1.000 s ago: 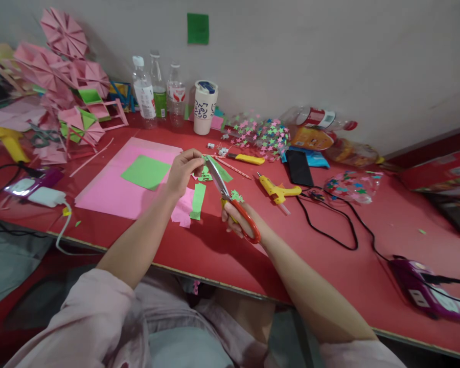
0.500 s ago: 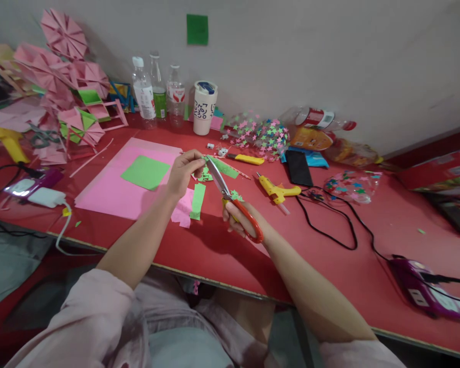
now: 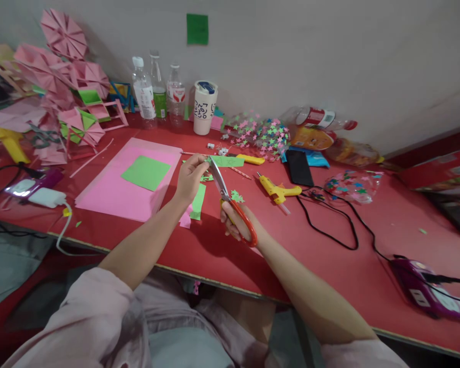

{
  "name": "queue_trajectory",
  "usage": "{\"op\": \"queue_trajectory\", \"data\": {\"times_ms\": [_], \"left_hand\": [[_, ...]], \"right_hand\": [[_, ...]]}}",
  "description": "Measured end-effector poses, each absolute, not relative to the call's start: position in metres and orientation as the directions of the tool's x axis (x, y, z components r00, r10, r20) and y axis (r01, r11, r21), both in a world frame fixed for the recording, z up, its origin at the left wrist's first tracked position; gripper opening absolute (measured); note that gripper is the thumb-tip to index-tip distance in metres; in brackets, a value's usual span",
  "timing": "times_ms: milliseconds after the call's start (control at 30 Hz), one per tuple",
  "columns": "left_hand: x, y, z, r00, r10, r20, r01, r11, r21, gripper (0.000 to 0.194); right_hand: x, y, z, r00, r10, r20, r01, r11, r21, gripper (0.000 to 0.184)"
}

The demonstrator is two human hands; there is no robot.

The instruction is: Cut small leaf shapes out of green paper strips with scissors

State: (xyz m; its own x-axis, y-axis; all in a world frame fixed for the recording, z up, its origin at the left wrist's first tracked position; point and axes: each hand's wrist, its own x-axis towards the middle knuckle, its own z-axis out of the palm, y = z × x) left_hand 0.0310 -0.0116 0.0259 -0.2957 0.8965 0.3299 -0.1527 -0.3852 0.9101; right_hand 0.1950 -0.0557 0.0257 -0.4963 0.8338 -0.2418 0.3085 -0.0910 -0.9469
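My left hand (image 3: 192, 174) pinches the left end of a green paper strip (image 3: 229, 161) above the table. In my right hand (image 3: 233, 221) is a pair of scissors (image 3: 240, 214) with orange-red and yellow handles; the fingers are wrapped round them. The blade tips meet the strip close to my left fingertips. Small green paper stars (image 3: 236, 196) lie just beyond my right hand. Under my left hand are green scraps and another green strip (image 3: 198, 202), partly over a pink piece. To the left, a green paper square (image 3: 146, 173) rests on pink sheets (image 3: 111, 191).
A yellow glue gun (image 3: 278, 191), a phone (image 3: 299, 167) and a yellow cutter knife (image 3: 252, 159) lie to the right. Along the wall stand plastic bottles (image 3: 143, 94) and a white tumbler (image 3: 204, 110). A black cable (image 3: 329, 236) crosses the red table. Folded pink paper flowers (image 3: 63, 33) are piled at left.
My left hand has moved slightly right and the green strip has swung to lie more level. The scissors have tilted a little, their handles shifting left and down.
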Motion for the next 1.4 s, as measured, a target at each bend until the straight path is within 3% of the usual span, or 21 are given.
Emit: {"op": "queue_trajectory", "data": {"times_ms": [500, 1400], "left_hand": [[0.0348, -0.0137, 0.0260, -0.278, 0.922, 0.269, -0.318, -0.353, 0.880, 0.015], [0.0298, -0.0114, 0.0262, -0.275, 0.929, 0.249, -0.308, -0.330, 0.892, 0.014]], "right_hand": [[0.1906, -0.0580, 0.0295, -0.427, 0.854, -0.296, 0.358, -0.141, -0.923, 0.049], [0.1930, -0.0539, 0.0282, -0.415, 0.862, -0.290, 0.381, -0.125, -0.916, 0.050]]}}
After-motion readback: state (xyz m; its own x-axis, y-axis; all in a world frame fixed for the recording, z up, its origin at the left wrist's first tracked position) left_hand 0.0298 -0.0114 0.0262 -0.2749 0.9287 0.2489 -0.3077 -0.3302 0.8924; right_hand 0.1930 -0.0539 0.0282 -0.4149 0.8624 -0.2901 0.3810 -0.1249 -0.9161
